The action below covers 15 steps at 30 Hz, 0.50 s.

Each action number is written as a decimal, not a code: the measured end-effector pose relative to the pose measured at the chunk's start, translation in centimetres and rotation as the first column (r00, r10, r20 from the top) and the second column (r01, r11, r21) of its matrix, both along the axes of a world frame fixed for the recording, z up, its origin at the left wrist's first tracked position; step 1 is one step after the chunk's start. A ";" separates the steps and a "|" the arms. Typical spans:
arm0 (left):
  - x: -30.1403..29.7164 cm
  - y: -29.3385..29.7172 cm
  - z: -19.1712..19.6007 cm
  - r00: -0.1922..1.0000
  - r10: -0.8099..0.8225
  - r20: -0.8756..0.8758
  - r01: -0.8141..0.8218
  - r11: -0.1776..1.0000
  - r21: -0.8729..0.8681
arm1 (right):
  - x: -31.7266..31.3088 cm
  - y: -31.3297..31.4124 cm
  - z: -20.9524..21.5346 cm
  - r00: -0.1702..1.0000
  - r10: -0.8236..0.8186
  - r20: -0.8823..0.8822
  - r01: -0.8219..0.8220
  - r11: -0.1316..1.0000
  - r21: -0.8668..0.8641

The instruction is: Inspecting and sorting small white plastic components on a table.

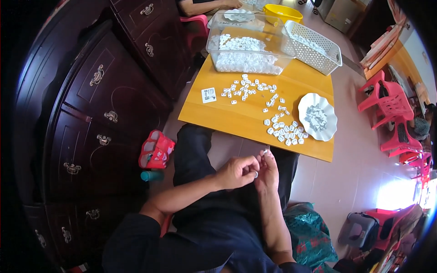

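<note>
Closest to me, both hands meet over my lap, above dark trousers. My left hand (236, 172) curls in from the left, knuckles up, fingers bent toward the right one. My right hand (267, 169) stands more upright, its fingertips pinched together on a small white plastic piece (264, 152) at the top; a second white fleck shows between the two hands, but I cannot tell which hand grips it or whether the left is closed on anything.

Just beyond my knees begins the yellow table (236, 119), smooth and matte, its near edge between me and the parts. On it lie two loose scatters of the same small white pieces: a tight cluster (286, 131) at the near right, a looser spread (246, 88) further in. Right of the cluster sits a white scalloped plate (327, 131) holding grey bits. A small printed label (209, 95) lies at the left.

Further back stands a clear plastic tub (246, 50) heaped with white pieces, beside it a white perforated basket (314, 48), then a yellow bowl (282, 13). A dark carved cabinet (104, 104) with metal handles lines the left; red plastic chairs (387, 102) stand right.
</note>
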State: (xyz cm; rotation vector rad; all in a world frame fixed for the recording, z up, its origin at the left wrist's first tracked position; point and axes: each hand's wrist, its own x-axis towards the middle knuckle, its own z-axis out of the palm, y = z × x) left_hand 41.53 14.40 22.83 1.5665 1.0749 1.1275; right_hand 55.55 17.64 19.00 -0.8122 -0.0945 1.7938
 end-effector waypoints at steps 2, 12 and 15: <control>0.8 -0.3 -0.3 0.998 0.019 -0.063 -0.015 0.998 0.067 | -0.2 -0.1 -0.3 0.999 0.023 -0.044 -0.025 0.998 -0.059; 0.0 -0.8 0.1 0.995 -0.101 0.003 0.100 0.990 -0.096 | -0.6 -0.6 1.3 1.000 -0.013 0.005 0.012 0.997 0.071; -1.0 -0.2 0.9 0.980 0.036 0.197 -0.008 0.991 -0.137 | -1.0 -0.8 1.8 0.991 -0.082 0.102 0.061 0.979 0.195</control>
